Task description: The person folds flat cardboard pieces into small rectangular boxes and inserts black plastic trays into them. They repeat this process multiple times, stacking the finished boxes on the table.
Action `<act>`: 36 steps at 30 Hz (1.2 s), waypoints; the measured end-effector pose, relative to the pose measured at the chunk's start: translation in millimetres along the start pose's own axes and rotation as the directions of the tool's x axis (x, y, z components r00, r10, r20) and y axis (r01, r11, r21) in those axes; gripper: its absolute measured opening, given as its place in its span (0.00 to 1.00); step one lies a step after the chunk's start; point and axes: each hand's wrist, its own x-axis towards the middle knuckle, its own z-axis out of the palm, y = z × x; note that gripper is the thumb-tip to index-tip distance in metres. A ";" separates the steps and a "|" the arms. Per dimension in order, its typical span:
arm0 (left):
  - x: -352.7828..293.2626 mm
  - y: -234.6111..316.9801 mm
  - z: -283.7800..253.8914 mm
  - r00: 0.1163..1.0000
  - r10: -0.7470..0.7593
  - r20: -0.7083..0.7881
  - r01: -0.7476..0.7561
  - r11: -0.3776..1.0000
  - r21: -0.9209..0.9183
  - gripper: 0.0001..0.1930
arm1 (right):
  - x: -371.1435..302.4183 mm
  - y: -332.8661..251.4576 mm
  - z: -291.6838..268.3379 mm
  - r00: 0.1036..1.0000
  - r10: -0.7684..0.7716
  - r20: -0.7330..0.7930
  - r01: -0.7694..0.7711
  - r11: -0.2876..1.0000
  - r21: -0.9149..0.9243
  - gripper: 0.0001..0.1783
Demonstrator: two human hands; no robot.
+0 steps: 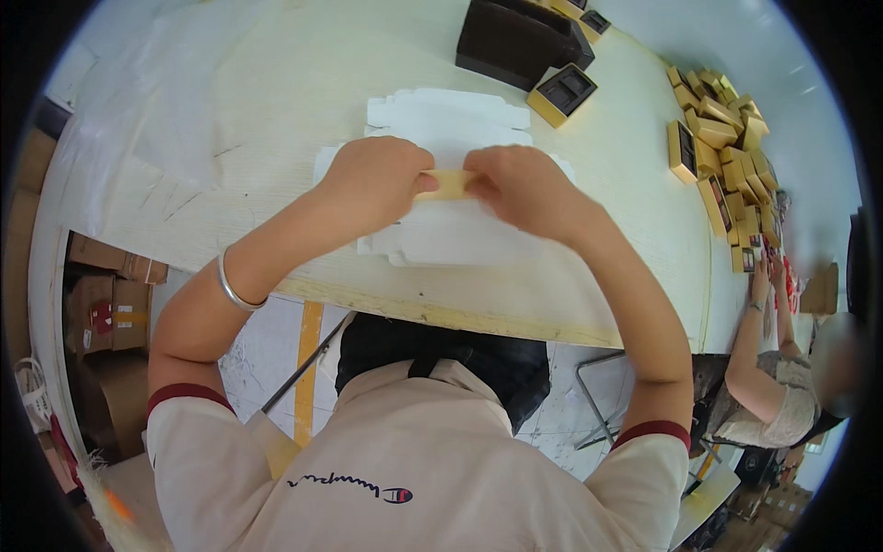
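Observation:
My left hand (380, 179) and my right hand (526, 189) are closed on opposite ends of a small yellow-gold strip or box side (449, 185), fingers and thumbs pinching it. Whether it is a flat piece or part of a folded box I cannot tell. Beneath my hands lies a flat white die-cut cardboard sheet (446, 112) with flaps along its edges. Past it to the right, a gold box with a black insert (563, 94) rests on the table next to a large dark brown box (520, 44).
A heap of gold boxes (722, 138) covers the table's far right. A co-worker (773, 386) sits at the right with hands near that heap. Clear plastic film (138, 101) lies at the left, with cardboard cartons (110, 313) on a shelf below.

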 end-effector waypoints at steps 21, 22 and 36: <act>8.3 -16.7 -42.1 0.880 0.112 0.462 0.305 0.612 -0.730 0.19 | -91.7 -15.6 -24.7 0.849 -0.479 -0.223 0.370 0.840 -0.397 0.28; 17.4 -13.3 -45.2 0.865 0.095 0.493 0.307 0.676 -0.670 0.19 | -89.3 -7.9 -14.7 0.809 -0.541 -0.230 0.410 0.800 -0.437 0.26; -36.1 27.7 3.9 0.959 0.245 -0.143 -0.254 0.966 -0.050 0.19 | -19.6 -3.1 -6.4 0.984 0.140 0.113 -0.178 0.862 0.475 0.16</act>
